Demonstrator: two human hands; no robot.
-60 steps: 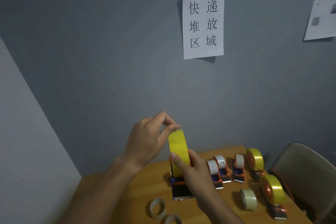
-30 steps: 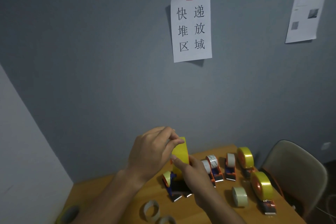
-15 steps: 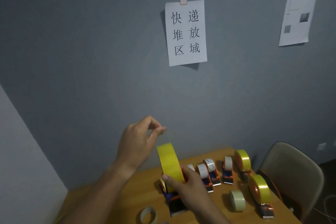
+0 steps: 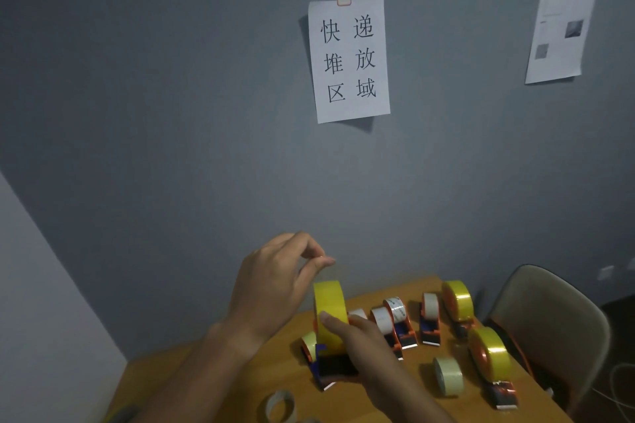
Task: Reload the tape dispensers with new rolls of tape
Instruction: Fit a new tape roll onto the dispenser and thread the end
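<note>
Yellow tape roll [image 4: 329,306] in right hand [image 4: 360,343] — wall sign [image 4: 348,58] "快递堆放区域"

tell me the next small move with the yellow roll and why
Probably draw the tape end down toward the dispenser's front. The left hand pinches its fingertips above the yellow roll, which the right hand steadies in the dispenser.
</note>
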